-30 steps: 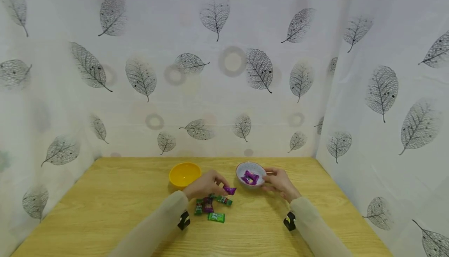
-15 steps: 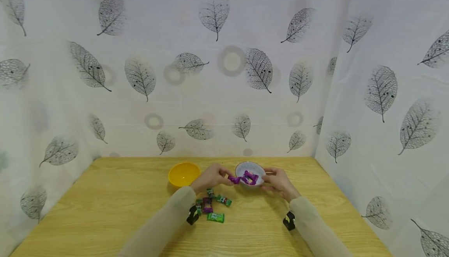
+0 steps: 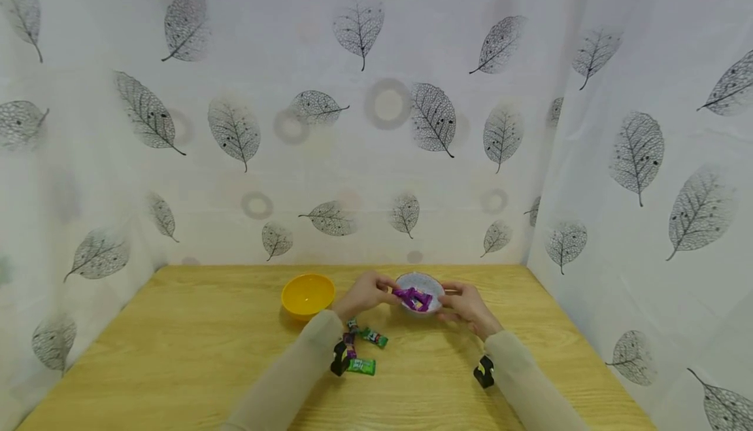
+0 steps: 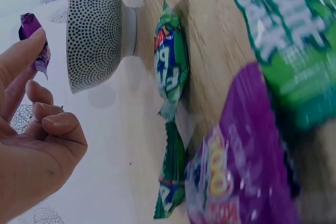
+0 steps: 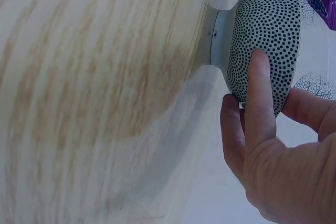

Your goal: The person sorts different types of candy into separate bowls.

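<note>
My left hand (image 3: 366, 292) pinches a purple-wrapped candy (image 4: 32, 32) between thumb and fingers, at the left rim of a small speckled bowl (image 5: 262, 30). Inside the bowl lie purple candies (image 3: 419, 301); how many is hard to tell. On the bowl's right side, my right hand (image 3: 470, 308) holds it, with fingers against the dotted outer wall and one digit at the rim. The bowl stands upright on the table. Below the left hand lie several wrapped candies, among them a green one (image 3: 374, 337) and a purple one (image 4: 241, 166), partly hidden by the left wrist.
A yellow bowl (image 3: 308, 297) stands left of the left hand, with no contents visible. Another green candy (image 3: 361, 367) lies nearest the front. The wooden table (image 3: 176, 352) is enclosed by leaf-patterned curtains (image 3: 329, 156) at the back and sides.
My left hand has carried the purple candy from above the loose candies rightward and away from me to the speckled bowl's rim. The right hand has stayed on the bowl.
</note>
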The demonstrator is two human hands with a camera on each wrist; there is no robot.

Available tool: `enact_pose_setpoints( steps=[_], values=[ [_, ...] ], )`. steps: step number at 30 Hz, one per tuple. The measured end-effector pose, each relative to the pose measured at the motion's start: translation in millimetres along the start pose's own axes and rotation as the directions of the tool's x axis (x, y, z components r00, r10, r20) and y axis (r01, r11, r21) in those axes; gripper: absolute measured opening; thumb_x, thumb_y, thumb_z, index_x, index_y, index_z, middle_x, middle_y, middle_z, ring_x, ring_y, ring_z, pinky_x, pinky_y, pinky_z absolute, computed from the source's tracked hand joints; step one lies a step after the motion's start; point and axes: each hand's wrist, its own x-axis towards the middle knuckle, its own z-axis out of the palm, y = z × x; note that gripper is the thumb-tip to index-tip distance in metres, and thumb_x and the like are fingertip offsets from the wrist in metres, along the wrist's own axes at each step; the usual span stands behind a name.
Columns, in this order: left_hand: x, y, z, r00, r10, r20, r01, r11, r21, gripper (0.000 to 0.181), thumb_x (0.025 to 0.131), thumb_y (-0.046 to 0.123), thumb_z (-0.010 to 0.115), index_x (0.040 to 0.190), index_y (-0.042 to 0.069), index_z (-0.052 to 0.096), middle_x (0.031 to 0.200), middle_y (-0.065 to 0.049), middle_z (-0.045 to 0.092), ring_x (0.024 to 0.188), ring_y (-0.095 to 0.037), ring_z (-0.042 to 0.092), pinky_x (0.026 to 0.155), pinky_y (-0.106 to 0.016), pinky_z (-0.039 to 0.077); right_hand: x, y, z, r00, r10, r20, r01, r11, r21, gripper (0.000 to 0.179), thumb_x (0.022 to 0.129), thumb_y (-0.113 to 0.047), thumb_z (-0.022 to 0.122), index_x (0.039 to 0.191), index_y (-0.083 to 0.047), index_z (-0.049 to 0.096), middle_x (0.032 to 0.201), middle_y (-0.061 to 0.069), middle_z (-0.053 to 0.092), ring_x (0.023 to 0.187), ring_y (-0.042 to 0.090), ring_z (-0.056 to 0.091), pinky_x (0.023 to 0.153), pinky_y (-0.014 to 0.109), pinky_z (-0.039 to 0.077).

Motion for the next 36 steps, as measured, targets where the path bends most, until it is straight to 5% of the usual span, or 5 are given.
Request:
enact_pose_setpoints(
  steps=[11,18,29,36],
  values=[
    [9.8,-1.6,17.3,0.995,-0.095,-0.031,0.091,0.991,-0.103,0.017,0.081,0.016,0.079,0.098,0.011,0.078,0.088,-0.006,0.064,0.077,-0.017,0.047,0.069,-0.029,0.041,-0.8,1,2,1.0,0.0,0.007,0.0,1.0,0.007,0.048,0.095,0.005,0.052,0.14,0.014,0.04,0.138,0.039,0.044,0.099,0.039,0.068,0.075,0.035,0.061],
    [11.2,0.5,24.3,0.995,-0.094,-0.017,0.091,0.989,-0.117,0.02,0.082,0.016,0.079,0.1,0.007,0.077,0.092,-0.006,0.058,0.083,-0.018,0.046,0.068,-0.028,0.039,-0.8,0,2,1.0,0.0,0.01,0.0,1.0,-0.001,0.048,0.095,0.005,0.052,0.14,0.014,0.039,0.138,0.039,0.043,0.095,0.035,0.069,0.076,0.036,0.06],
    [0.0,-2.6,9.2,0.998,-0.049,0.047,0.056,0.986,-0.159,0.024,0.086,0.009,0.072,0.108,-0.002,0.071,0.072,0.001,0.052,0.068,-0.016,0.041,0.061,-0.027,0.037,-1.0,1,1,1.0,-0.005,0.013,0.005,1.0,0.0,0.048,0.095,0.005,0.053,0.141,0.013,0.04,0.138,0.039,0.043,0.087,0.028,0.071,0.071,0.032,0.061],
    [-11.7,-0.2,-4.8,0.992,-0.036,0.122,0.055,0.987,-0.152,0.026,0.088,0.016,0.072,0.109,0.001,0.071,0.095,-0.002,0.063,0.083,-0.022,0.049,0.067,-0.032,0.036,-0.6,-1,1,1.0,0.0,0.007,0.0,1.0,0.006,0.049,0.094,0.006,0.054,0.141,0.013,0.04,0.139,0.039,0.042,0.087,0.027,0.07,0.073,0.034,0.061]
  ],
)
